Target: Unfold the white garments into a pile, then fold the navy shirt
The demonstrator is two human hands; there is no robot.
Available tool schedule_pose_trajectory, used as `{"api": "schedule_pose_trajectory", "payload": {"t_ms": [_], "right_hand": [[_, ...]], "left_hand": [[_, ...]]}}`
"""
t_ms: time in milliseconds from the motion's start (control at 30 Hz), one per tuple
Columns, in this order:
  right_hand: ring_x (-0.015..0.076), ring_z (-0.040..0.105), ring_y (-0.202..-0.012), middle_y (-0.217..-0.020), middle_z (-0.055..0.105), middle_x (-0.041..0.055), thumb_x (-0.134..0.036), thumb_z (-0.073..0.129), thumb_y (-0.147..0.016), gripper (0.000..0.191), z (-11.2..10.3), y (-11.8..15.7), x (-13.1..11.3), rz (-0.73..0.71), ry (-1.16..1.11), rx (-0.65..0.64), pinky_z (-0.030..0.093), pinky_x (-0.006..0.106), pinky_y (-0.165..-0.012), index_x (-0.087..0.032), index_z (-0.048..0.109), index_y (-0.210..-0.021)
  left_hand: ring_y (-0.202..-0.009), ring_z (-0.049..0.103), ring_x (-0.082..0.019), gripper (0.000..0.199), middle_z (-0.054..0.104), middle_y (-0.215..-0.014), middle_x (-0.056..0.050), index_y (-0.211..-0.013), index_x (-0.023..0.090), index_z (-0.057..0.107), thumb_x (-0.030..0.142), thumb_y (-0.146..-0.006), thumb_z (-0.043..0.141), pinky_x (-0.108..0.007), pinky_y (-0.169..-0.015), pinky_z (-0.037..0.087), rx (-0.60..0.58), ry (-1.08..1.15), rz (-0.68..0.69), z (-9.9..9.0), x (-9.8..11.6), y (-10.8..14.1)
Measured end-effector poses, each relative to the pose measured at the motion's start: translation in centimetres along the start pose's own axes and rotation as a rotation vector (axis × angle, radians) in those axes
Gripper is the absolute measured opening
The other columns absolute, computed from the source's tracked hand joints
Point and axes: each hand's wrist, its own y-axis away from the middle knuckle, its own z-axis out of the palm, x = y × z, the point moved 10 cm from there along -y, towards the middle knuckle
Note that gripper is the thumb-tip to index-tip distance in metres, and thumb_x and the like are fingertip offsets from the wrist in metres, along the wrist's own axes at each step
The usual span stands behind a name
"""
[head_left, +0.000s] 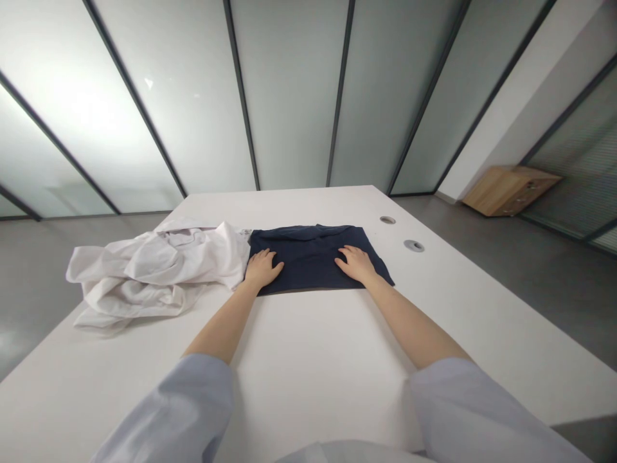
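A folded dark navy garment lies flat on the white table, its front edge nearest me. My left hand rests palm down on the garment's left edge, close to a crumpled white cloth, possibly a shirt. That white cloth touches the navy garment's left side. My right hand lies flat on the garment's right part, fingers spread a little. Neither hand grips anything.
The white table runs away from me, with several round grommet holes near its right side. Beyond its edges are a grey floor, frosted glass walls and a low wooden cabinet at the far right.
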Motion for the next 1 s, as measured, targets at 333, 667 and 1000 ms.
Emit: {"api": "schedule_pose_trajectory", "payload": {"t_ms": [333,667,1000], "right_hand": [[0.0286,0.042,-0.129,-0.141,0.047,0.0139,-0.039,0.045,-0.092,0.044,-0.24,0.14,-0.03,-0.009,-0.034,0.008,0.035,0.043,-0.103,-0.017,0.056,-0.129],[0.0283,0.045,-0.127,-0.138,0.051,0.0121,-0.039,0.047,-0.091,0.042,-0.43,0.13,0.02,-0.010,-0.035,0.031,0.037,0.043,-0.102,-0.019,0.059,-0.126],[0.0291,0.045,-0.127,-0.140,0.049,0.0144,-0.039,0.047,-0.091,0.043,-0.59,0.19,-0.10,-0.005,-0.041,0.021,0.037,0.043,-0.102,-0.016,0.059,-0.126]], "left_hand": [[-0.130,0.044,-0.027,0.054,0.049,-0.141,-0.014,-0.129,0.014,0.054,0.048,-0.090,0.043,-0.039,-0.108,0.033,0.006,0.008,0.007,0.00,0.04,-0.03],[-0.131,0.043,-0.027,0.051,0.049,-0.141,-0.014,-0.128,0.016,0.055,0.047,-0.089,0.045,-0.039,-0.108,0.032,0.008,0.039,-0.002,-0.07,0.02,0.03],[-0.130,0.045,-0.027,0.053,0.049,-0.141,-0.015,-0.129,0.013,0.054,0.047,-0.090,0.043,-0.038,-0.108,0.033,0.004,0.010,0.007,-0.05,0.07,0.01]]}}
